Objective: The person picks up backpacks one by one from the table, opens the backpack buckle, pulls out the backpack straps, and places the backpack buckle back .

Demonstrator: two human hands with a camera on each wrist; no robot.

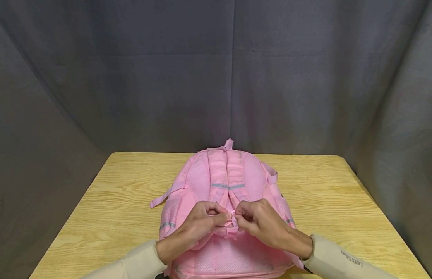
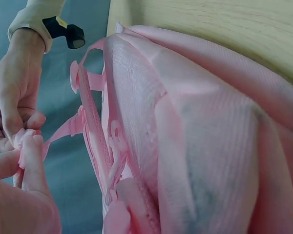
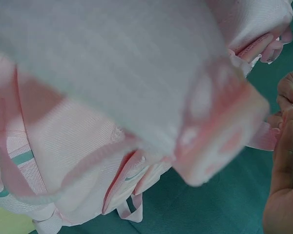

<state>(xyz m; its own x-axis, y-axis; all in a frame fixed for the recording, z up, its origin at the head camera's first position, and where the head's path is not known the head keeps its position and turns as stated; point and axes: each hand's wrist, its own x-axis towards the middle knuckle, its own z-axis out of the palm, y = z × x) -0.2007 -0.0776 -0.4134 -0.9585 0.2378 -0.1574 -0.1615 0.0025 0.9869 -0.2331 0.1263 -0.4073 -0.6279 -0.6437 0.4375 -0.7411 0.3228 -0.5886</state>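
A pink backpack [image 1: 233,254] is on the wooden table, its shoulder straps [image 1: 219,166] facing me. Over its middle my left hand [image 1: 198,224] pinches a short pink webbing strap [image 2: 27,139] between thumb and finger. Close against it, the right hand [image 1: 261,221] pinches the same webbing from the other side. In the left wrist view the strap runs from the fingers to the backpack's strap parts. The fingers partly hide the webbing and whatever small piece sits on it. A blurred pink buckle [image 3: 224,141] on a wide strap fills the foreground of the right wrist view.
The wooden table [image 1: 331,193] extends on both sides of the backpack. A loose pink strap end [image 1: 160,201] sticks out to the left, and a strap loop [image 1: 270,173] stands out at the right. Grey curtains [image 1: 167,77] surround the table.
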